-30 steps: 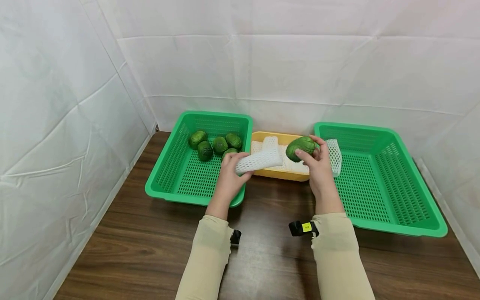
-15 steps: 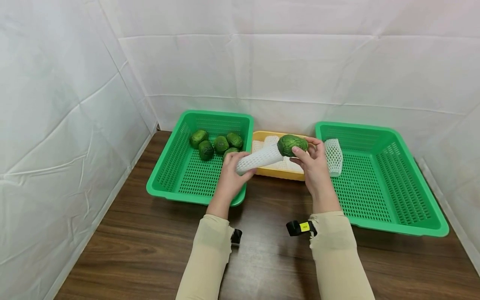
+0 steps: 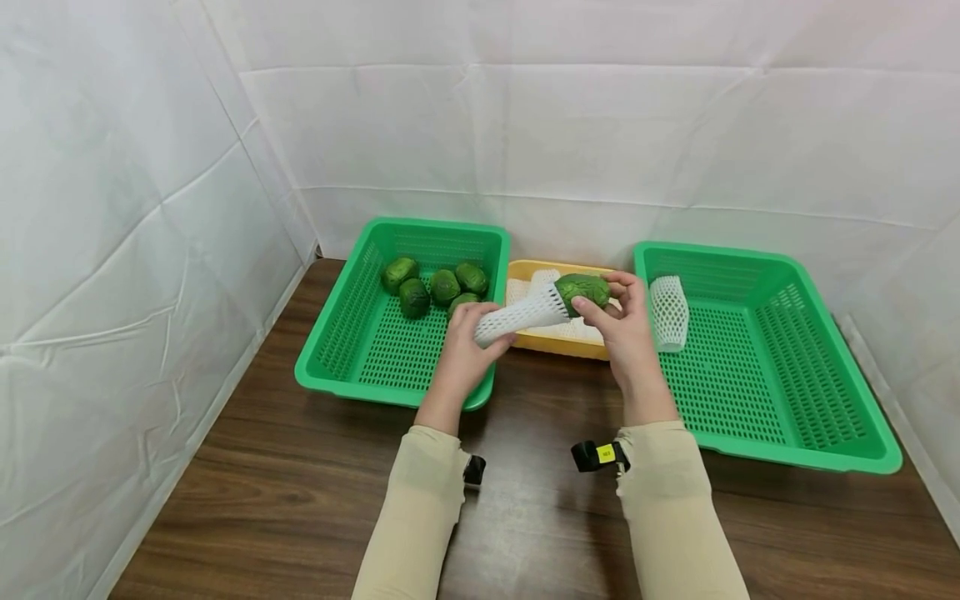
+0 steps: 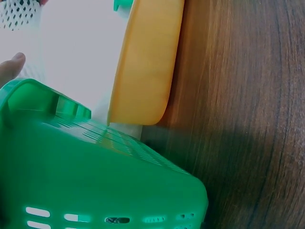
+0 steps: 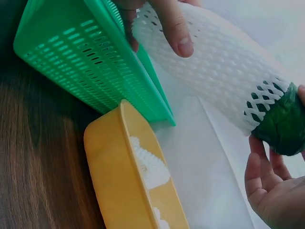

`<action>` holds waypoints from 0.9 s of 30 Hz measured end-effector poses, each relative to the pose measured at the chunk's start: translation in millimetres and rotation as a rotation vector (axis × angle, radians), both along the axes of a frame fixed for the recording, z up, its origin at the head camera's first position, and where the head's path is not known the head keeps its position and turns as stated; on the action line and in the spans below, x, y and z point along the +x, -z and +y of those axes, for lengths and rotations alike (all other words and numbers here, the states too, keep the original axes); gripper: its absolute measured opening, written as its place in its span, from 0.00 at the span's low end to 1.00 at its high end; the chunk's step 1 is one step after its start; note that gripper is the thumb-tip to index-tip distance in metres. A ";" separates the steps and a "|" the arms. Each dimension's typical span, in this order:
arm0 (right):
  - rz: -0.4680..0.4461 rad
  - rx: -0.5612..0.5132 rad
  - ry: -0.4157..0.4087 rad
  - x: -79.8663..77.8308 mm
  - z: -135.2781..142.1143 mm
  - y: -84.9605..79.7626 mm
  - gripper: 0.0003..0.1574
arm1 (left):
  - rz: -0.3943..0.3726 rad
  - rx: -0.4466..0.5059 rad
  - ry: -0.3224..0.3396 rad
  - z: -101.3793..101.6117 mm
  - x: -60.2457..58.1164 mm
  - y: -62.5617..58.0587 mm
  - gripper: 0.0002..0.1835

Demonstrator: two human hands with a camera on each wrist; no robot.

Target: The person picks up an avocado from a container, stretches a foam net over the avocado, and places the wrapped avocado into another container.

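Your left hand [image 3: 467, 343] grips the foam net [image 3: 521, 318], your right hand [image 3: 628, 329] the avocado [image 3: 587, 290]. Between them, the avocado's end sits inside the net, by the yellow tray's [image 3: 566, 347] near edge.

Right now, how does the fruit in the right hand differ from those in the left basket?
The held fruit has one end inside a white net sleeve; the basket fruits look bare. The held fruit is up in the right hand, while the basket fruits lie in the left basket. All are green.
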State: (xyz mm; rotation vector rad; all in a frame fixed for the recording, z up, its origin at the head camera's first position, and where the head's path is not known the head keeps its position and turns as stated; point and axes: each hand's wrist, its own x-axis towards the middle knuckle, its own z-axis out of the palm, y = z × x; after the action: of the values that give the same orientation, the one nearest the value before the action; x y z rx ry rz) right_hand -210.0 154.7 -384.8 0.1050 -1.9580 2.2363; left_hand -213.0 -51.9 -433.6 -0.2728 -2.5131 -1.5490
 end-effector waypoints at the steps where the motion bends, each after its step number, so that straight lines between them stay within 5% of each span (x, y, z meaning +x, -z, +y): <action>1: -0.004 0.020 0.001 0.0 -0.5 0.1 0.26 | 0.003 -0.004 0.002 0.0 -0.1 0.0 0.23; 7: -0.027 0.128 0.051 0.4 -6.4 0.7 0.24 | 0.018 -0.029 0.013 -0.3 -0.6 0.3 0.24; 16: -0.043 0.131 0.073 1.9 -14.5 2.2 0.22 | 0.032 -0.054 0.018 0.4 -0.2 1.1 0.26; 23: 0.008 0.043 0.140 1.4 -14.2 3.7 0.16 | 0.257 -0.300 -0.122 1.1 0.0 1.7 0.30; 27: 0.067 -0.043 0.109 2.2 -13.6 4.5 0.16 | 0.319 -0.320 -0.130 1.4 2.1 -0.1 0.34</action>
State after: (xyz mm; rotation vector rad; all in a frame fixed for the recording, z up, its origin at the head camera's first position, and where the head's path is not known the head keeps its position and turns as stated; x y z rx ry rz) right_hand -207.8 141.1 -389.2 0.0650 -1.8347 2.1753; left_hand -210.9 -50.5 -433.6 -0.3586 -2.4525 -0.9646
